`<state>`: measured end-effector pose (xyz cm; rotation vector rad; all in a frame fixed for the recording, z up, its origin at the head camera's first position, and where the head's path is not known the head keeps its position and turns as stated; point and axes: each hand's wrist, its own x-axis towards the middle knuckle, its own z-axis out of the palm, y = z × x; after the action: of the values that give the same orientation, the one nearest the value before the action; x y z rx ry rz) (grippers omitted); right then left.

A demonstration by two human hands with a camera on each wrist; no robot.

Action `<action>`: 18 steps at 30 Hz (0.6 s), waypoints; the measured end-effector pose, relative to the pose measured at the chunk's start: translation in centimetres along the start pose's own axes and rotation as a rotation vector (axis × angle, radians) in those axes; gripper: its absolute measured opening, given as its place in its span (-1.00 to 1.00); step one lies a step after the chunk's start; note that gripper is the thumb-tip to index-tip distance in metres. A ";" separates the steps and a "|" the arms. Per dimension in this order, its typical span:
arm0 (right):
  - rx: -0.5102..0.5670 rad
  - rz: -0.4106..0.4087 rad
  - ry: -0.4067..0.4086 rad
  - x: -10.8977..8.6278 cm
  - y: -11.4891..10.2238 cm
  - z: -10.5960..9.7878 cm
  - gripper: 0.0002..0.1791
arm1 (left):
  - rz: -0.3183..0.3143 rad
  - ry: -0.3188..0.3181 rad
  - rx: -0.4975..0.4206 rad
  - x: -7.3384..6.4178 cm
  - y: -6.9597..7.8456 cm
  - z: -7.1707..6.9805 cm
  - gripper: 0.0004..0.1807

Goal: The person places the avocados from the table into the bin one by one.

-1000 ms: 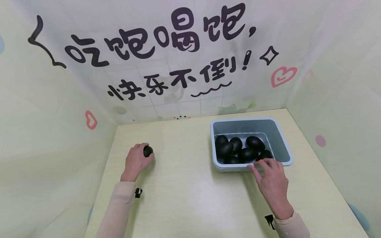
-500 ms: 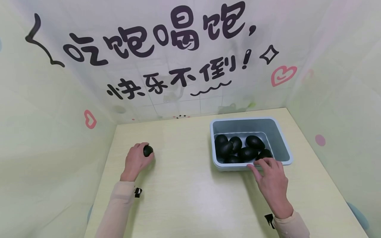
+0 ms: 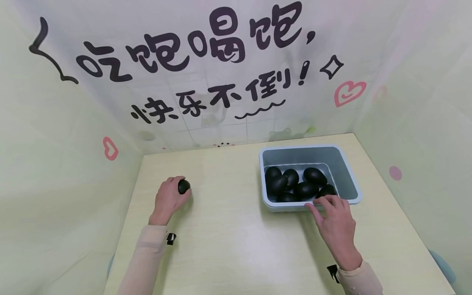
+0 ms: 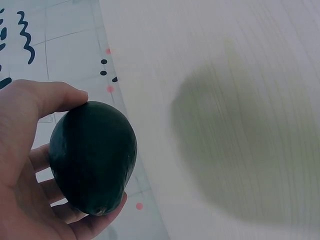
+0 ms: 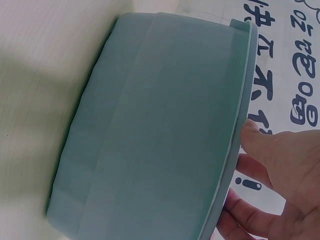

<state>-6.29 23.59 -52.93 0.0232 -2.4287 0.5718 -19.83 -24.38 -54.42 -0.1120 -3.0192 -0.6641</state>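
At the left of the table, my left hand (image 3: 170,200) holds a dark green avocado (image 3: 184,187) between thumb and curled fingers. Its smooth skin and small stem end show in the left wrist view, where the avocado (image 4: 94,157) casts a shadow on the table beside it. My right hand (image 3: 337,229) pinches the front rim of a blue-grey plastic bin (image 3: 350,172), thumb outside and fingers over the edge. Several dark avocados (image 3: 307,190) lie in the bin, mostly towards its left and front. The bin's outer wall (image 5: 150,125) fills much of the right wrist view.
The pale wooden table (image 3: 228,237) runs between the two hands. A printed white cloth (image 3: 228,127) with large dark lettering hangs along its back edge, and pale cloth sides enclose it left and right. The bin stands at the back right.
The head view has shifted very slightly. Both hands keep the same hold, the left on the avocado and the right on the bin's rim.
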 end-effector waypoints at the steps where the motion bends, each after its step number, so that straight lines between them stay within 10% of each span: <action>1: 0.001 0.000 0.001 0.0 0.0 0.0 -0.10 | 0.001 0.000 0.001 0.0 0.0 0.0 -0.41; 18: -0.007 -0.006 0.025 0.0 0.0 0.1 -0.12 | 0.030 0.019 0.005 0.1 1.0 -0.2 -0.42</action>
<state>-6.39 23.55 -52.98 0.0202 -2.4056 0.5576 -19.87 -23.54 -53.86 -0.1492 -2.9945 -0.6513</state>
